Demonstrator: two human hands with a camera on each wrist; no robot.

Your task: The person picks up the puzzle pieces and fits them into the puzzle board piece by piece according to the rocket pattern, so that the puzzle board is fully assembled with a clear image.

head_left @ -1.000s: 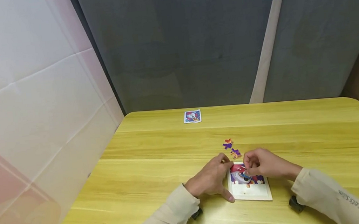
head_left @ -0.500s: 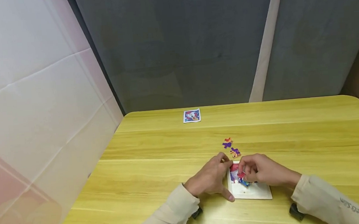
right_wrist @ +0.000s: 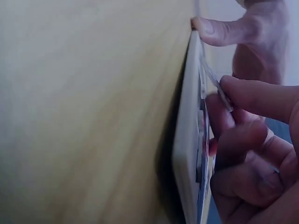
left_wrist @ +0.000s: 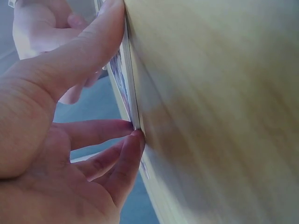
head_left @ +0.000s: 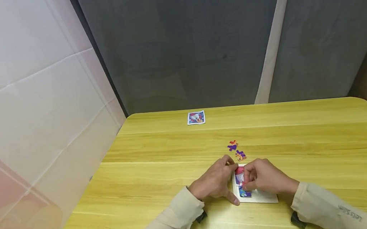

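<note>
puzzle tray point(head_left: 264, 196): white, partly filled | left hand point(head_left: 215, 182): braces edge | right hand point(head_left: 263, 177): pinches piece point(right_wrist: 216, 86)

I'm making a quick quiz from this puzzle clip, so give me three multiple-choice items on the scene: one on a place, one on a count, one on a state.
1. Where does the small picture card lie?
A. near the table's far edge
B. under the left hand
C. on the puzzle board

2. How many loose puzzle pieces lie on the table just beyond the hands?
A. none
B. two
C. six

3. What is the left hand doing?
A. lifting the card
B. steadying the puzzle board at its left edge
C. resting flat, far from the board

Answers:
1. A, the card lies alone near the far edge, before the grey backdrop.
2. B, two purple and orange pieces lie side by side.
3. B, thumb and fingers touch the board's edge while the right hand has a piece in its grip over the board.
</note>
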